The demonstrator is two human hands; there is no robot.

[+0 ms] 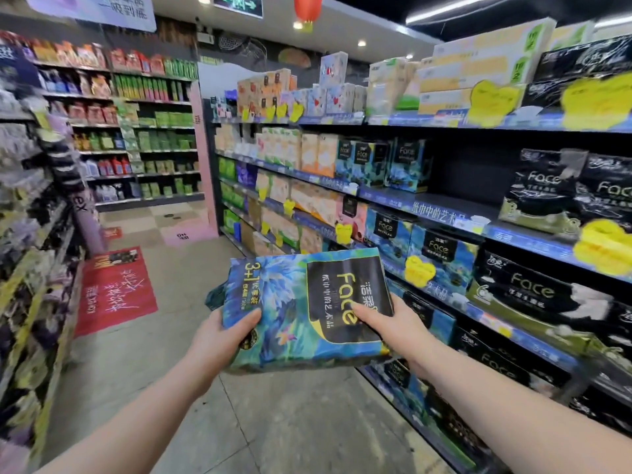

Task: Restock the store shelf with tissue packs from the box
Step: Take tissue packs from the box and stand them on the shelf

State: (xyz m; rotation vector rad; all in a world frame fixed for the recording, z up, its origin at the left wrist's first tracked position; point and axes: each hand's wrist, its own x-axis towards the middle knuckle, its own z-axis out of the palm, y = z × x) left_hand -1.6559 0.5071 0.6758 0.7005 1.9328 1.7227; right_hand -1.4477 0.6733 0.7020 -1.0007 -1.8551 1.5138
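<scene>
While both arms reach forward in the aisle, the left hand [219, 336] and the right hand [393, 328] grip a blue-green plastic tissue pack with a black label [307, 306], thumbs on top. It is held in the air, near the blue-edged metal store shelf [427, 208] on the right, where similar blue packs [420, 241] stand beside black packs [547, 189].

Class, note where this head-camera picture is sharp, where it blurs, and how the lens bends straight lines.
Head view: the tissue pack is sharp, its print legible; the left shelves smear into blur; the right shelf edges bow from wide-angle distortion; the ceiling strip light glares at top right.
</scene>
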